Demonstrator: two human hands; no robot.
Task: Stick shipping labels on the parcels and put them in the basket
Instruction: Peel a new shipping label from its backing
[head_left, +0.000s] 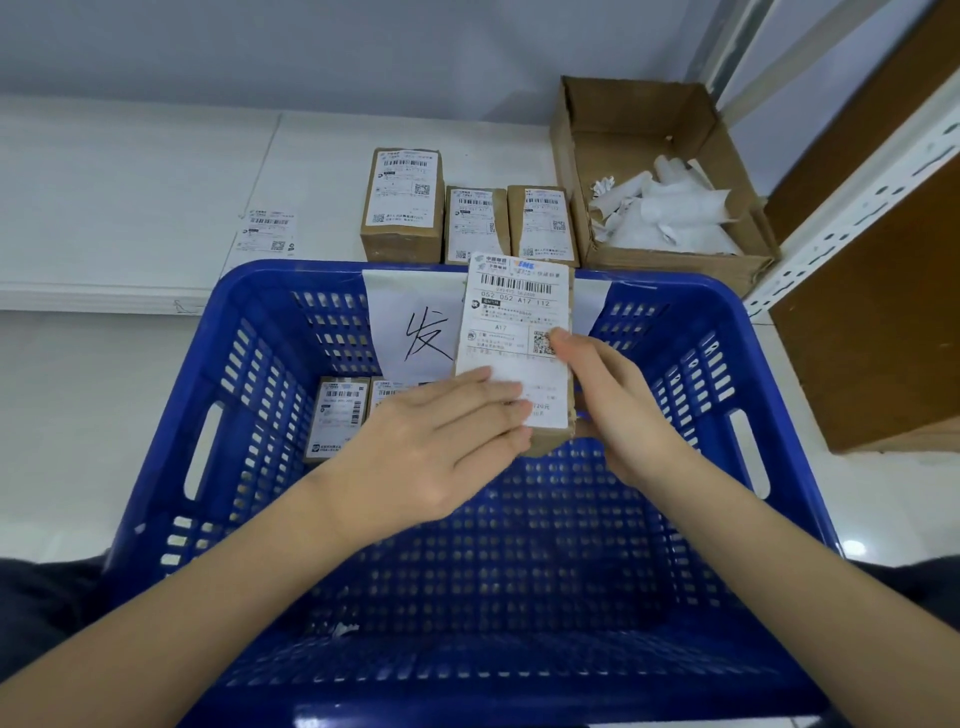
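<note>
A brown parcel (519, 322) with a white shipping label on its face hangs above the blue basket (769, 395). My right hand (618, 405) grips its right side, thumb on the label. My left hand (441, 441) lies flat with its fingers on the label's lower left part. Two labelled parcels (335, 415) lie inside the basket at its far left. Three more labelled parcels (404, 205) stand in a row on the white shelf behind the basket. A loose shipping label (267, 231) lies on the shelf to the left.
An open cardboard box (649, 119) holding crumpled white backing paper (670, 208) sits at the back right. A white sheet with a handwritten character (410, 322) hangs on the basket's far wall. A white metal rack post (857, 202) and brown boards stand at the right.
</note>
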